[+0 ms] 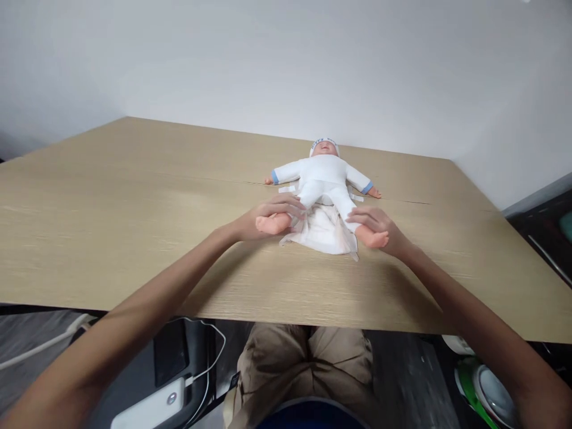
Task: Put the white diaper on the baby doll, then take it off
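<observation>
A baby doll [325, 168] in a white suit with blue cuffs and a printed cap lies on its back, arms spread, its bare feet toward me. Under its hips and between its legs a white diaper [324, 232] is laid out flat, with its side tabs showing at the waist. My left hand [272, 215] is closed around the doll's lower leg on the left, just above the foot. Around the other lower leg, my right hand [378, 223] is closed in the same way. Both thumbs are mostly hidden.
The doll lies on a wide wooden table [111, 208] against a pale wall [286, 65]. Below the front edge are a white power bank [149, 408] with a cable, a dark phone-like slab [171, 353] and my knees. A green and white object [485, 393] is at the lower right.
</observation>
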A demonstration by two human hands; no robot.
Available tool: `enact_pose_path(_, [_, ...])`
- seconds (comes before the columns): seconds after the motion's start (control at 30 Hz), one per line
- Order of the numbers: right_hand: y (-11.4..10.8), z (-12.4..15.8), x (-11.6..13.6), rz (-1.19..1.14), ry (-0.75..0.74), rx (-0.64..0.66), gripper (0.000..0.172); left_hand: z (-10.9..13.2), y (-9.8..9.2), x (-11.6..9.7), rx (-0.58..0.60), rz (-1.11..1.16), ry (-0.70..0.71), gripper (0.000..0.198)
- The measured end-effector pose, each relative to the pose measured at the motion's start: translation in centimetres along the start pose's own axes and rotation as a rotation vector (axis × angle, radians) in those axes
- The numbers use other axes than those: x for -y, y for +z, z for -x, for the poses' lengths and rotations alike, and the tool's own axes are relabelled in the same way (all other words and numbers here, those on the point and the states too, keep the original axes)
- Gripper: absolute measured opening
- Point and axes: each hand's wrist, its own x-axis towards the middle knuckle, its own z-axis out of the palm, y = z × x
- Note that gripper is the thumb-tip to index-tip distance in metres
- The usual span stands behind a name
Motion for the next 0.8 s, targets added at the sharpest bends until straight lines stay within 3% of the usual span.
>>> enact_pose_path(0.13, [1.7,1.0,-0.7,0.025,-0.11,0.03,0.047,2.5,0.9,2.4,0.123,-0.072,-0.015,0.04])
enact_pose_path(0.27, [2.1,1.3,-0.8,0.027,-0.081,0.06,0.048,3.2,1.6,2.6,0.201,-0.132,-0.022,0.057])
enact_pose_path(0.5, [-1.2,1.1,-0.8,-0.137,-0.038,0.212,0.051,2.6,1.2,1.0,0.271,-0.113,-0.11,0.059])
enact_pose_path(0.63, [-2.2,0.7,2.0,-0.188,0.09,0.218,0.049,1.6,2.1,-0.7,0.219,-0.15,-0.184,0.037])
enact_pose_path(0.7, [-1.3,0.7,4.3,-0.097,0.143,0.164,0.046,1.2,3.2,-1.4,0.168,-0.228,-0.196,0.036])
enact_pose_path(0.8, [1.2,0.8,7.1,0.102,0.17,0.119,0.056,0.8,4.9,-1.7,0.114,-0.382,-0.2,0.036])
